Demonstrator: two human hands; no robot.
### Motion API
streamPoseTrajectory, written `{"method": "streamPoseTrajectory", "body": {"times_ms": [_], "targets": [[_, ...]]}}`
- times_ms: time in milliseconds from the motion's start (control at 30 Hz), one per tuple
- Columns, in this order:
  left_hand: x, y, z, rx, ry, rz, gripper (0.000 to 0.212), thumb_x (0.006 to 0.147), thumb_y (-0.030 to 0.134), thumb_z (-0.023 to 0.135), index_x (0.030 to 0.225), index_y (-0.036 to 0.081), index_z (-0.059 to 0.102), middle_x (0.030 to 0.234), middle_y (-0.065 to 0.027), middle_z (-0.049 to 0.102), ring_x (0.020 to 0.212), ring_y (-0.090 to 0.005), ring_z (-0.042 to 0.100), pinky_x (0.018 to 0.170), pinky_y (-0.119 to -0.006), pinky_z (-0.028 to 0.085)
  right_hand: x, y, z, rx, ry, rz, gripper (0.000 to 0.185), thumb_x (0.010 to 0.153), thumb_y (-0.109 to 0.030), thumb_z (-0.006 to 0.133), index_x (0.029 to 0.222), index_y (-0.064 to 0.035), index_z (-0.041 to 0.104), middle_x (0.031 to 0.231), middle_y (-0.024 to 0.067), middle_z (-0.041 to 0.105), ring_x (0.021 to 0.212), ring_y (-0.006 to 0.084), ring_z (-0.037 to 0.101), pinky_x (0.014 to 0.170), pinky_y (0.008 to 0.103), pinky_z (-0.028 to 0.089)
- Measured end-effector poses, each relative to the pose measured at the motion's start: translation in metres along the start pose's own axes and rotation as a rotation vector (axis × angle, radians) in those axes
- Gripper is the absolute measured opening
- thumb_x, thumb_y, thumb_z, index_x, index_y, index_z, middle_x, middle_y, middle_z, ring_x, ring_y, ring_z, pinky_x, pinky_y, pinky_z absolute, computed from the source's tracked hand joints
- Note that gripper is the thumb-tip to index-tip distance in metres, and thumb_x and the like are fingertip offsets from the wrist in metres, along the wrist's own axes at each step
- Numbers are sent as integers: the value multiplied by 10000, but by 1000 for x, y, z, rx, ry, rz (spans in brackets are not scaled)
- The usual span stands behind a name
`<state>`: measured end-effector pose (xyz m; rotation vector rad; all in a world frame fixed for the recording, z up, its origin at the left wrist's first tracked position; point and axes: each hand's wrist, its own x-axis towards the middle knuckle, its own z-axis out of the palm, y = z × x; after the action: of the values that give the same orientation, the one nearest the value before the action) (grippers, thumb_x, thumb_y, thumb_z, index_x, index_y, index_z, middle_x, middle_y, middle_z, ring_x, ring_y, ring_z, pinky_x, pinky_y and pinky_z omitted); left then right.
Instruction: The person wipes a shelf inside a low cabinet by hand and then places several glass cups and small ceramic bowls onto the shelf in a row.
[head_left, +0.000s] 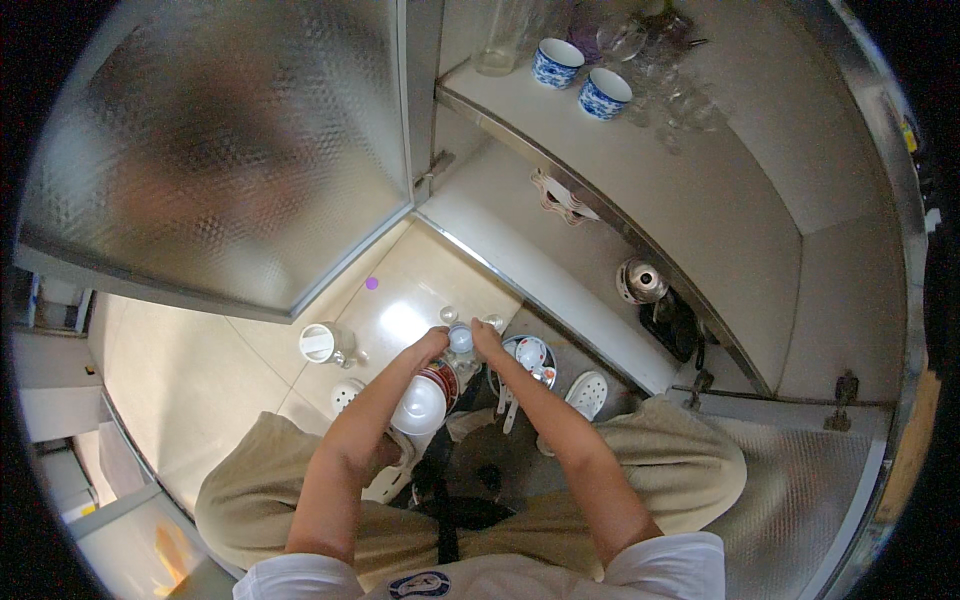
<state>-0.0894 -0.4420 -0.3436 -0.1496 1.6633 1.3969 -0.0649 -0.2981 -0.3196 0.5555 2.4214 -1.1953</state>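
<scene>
Near the floor, my left hand (430, 346) and my right hand (486, 339) close in from both sides on a small clear glass vessel (460, 339) with a pale rim, between my feet. Nearer to me than the left hand, a white bowl (418, 406) lies over red-patterned dishes (444, 379). By my right forearm a round tray (553, 361) holds patterned white spoons or ladles (531, 352). Two small glasses (448, 314) (493, 321) stand just beyond the hands. A clear pitcher with a white lid (319, 343) is on the tiles at left.
An open textured-glass cabinet door (247, 150) rises at upper left. On the cabinet shelf (675, 187) are blue-and-white cups (558, 63) and glassware; below are a wavy-edged dish (562, 198) and a metal-topped vessel (645, 279). Another glass door (795, 480) is at lower right.
</scene>
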Motion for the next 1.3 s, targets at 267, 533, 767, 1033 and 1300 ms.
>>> {"method": "streamPoseTrajectory", "body": {"times_ms": [267, 533, 767, 1033, 1300], "targets": [[-69, 72, 24, -261, 211, 117, 481, 692, 28, 393, 1163, -67, 420, 825, -116, 557, 640, -151, 502, 540, -262, 415, -34, -26, -38, 227, 143, 9, 491, 845, -379, 322, 869, 50, 560, 821, 212, 574, 798, 312, 531, 741, 370, 384], [-141, 162, 40, 32, 408, 520, 475, 715, 89, 401, 1171, -45, 406, 1128, -237, 453, 1021, -315, 463, 889, -347, 346, -97, -116, -122, 428, 265, -304, 453, 876, -360, 336, 1001, 27, 534, 940, 126, 575, 834, 201, 521, 732, 314, 391], [-189, 265, 75, 101, 445, 834, 467, 729, 72, 406, 1181, -44, 389, 1114, -212, 470, 1021, -283, 460, 898, -336, 335, -137, -178, -228, 426, 312, -498, 496, 897, -360, 301, 1114, 51, 475, 1090, 143, 534, 993, 206, 497, 815, 303, 376], [-166, 371, 118, -94, 312, 859, 443, 791, 133, 398, 1195, -42, 352, 1005, -105, 494, 888, -167, 457, 770, -268, 365, -144, -213, -333, 695, 359, -384, 523, 887, -392, 299, 1137, 44, 445, 1138, 140, 495, 1063, 211, 445, 863, 329, 333], [-125, 427, 140, -112, 253, 802, 131, 735, 74, 410, 853, 45, 458, 784, -43, 451, 749, -154, 400, 714, -298, 330, -64, -191, -382, 708, 461, -399, 528, 865, -424, 343, 1138, 16, 449, 1121, 116, 506, 1059, 185, 448, 820, 320, 337]]}}
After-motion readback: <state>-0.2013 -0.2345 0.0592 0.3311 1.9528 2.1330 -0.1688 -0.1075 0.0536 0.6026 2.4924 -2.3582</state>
